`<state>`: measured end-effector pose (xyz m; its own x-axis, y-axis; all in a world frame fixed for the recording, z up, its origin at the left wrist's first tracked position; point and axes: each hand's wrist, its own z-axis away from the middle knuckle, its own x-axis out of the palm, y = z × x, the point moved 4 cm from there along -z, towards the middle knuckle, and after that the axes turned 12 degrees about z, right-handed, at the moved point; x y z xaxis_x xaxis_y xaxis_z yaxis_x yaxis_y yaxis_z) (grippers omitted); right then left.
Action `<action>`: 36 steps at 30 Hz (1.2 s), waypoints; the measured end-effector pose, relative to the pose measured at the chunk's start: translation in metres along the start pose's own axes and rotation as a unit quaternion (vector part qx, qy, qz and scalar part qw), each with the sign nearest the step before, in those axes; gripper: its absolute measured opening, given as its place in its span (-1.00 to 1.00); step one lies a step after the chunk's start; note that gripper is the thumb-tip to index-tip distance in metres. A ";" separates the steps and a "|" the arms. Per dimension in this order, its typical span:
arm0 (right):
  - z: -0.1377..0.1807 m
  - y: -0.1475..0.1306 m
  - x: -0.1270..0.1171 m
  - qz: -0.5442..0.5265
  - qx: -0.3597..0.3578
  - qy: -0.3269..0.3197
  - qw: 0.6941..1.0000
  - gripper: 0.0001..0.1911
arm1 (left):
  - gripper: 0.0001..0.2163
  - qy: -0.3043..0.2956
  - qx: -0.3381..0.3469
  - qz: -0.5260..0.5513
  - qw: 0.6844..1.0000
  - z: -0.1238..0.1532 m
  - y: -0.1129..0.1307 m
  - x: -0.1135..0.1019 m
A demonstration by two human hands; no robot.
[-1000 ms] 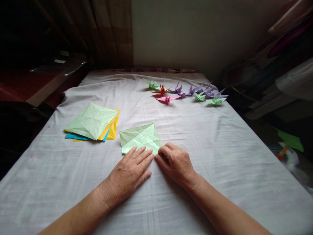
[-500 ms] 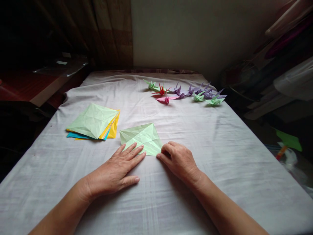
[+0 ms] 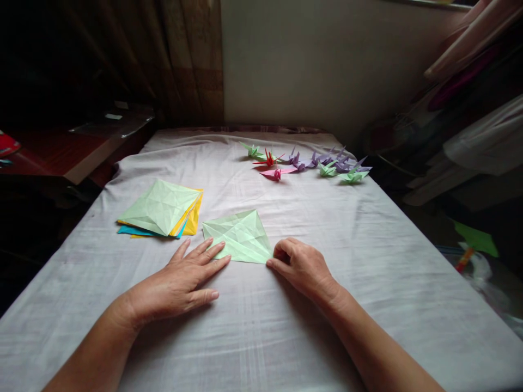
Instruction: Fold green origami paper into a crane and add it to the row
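Note:
A creased light-green paper square [image 3: 241, 236] lies flat on the white cloth [image 3: 261, 326] in front of me. My left hand [image 3: 180, 283] rests flat with fingers spread, its fingertips on the paper's near left edge. My right hand [image 3: 302, 267] has its fingers curled and pinches the paper's near right corner. To the left lies a stack of coloured paper squares [image 3: 161, 209] with a green sheet on top and yellow and blue ones under it.
Several small folded paper cranes [image 3: 304, 163] in green, red, pink and purple sit in a row at the far right of the table. A dark wooden shelf [image 3: 69, 152] stands left. Clutter and bags [image 3: 474, 163] fill the right side.
My left hand slid leftward along the paper's near edge, away from my right hand. The view tilted slightly downward; the right hand kept its place at the corner.

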<state>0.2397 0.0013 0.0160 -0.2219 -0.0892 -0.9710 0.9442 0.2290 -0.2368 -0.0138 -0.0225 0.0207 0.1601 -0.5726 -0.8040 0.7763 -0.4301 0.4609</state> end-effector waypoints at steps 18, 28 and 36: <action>-0.003 0.008 0.010 -0.057 -0.091 0.136 0.985 -0.82 | -0.79 0.315 0.031 -0.030 0.948 -0.026 0.019 0.003; -0.004 0.005 0.015 -0.067 -0.190 0.177 0.963 -0.66 | -0.81 0.339 0.079 -0.078 0.934 -0.032 0.015 0.003; 0.001 -0.009 0.008 0.019 -0.235 0.236 0.943 -0.74 | -0.81 0.339 0.065 -0.086 0.935 -0.033 0.019 -0.001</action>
<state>0.2293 -0.0028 0.0104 -0.3784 0.3434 -0.8596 0.7661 0.6374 -0.0826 0.0210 -0.0072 0.0178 0.4228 0.0674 -0.9037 0.7525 -0.5819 0.3086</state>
